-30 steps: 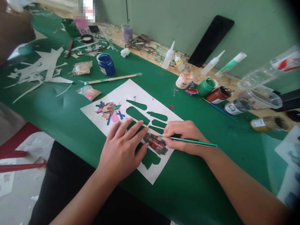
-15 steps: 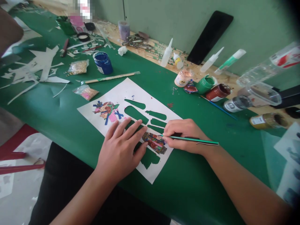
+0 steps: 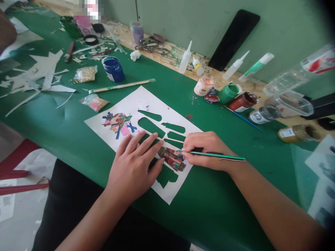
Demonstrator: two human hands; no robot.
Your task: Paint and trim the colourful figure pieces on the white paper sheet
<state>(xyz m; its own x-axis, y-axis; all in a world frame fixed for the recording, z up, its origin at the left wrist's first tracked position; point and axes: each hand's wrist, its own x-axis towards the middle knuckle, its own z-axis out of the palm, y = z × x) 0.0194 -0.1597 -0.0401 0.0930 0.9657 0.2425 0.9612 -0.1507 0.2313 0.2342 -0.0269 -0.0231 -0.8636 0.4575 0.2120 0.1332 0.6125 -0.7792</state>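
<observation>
A white sheet of paper (image 3: 125, 101) with several long cut-out openings lies on the green table. My left hand (image 3: 136, 164) rests flat on it, fingers spread, holding nothing. In my right hand (image 3: 202, 150) a thin green-handled paintbrush (image 3: 222, 156) is pinched, its tip low over the sheet near a colourful painted piece (image 3: 172, 158). That piece shows just right of my left fingertips, partly covered by them. A second multicoloured painted figure (image 3: 119, 122) is at the sheet's left end. The brush tip is too small to make out clearly.
Paint jars stand around: blue (image 3: 113, 71) at the back left; peach (image 3: 204, 85), green (image 3: 229, 91), dark red (image 3: 243, 101) and others to the right. Paper scraps (image 3: 47, 69) are strewn at left. A wooden brush (image 3: 121, 85) and small bags (image 3: 94, 102) lie behind the sheet.
The whole view has shifted very slightly. Both hands, the paintbrush and the sheet keep nearly the same places relative to each other.
</observation>
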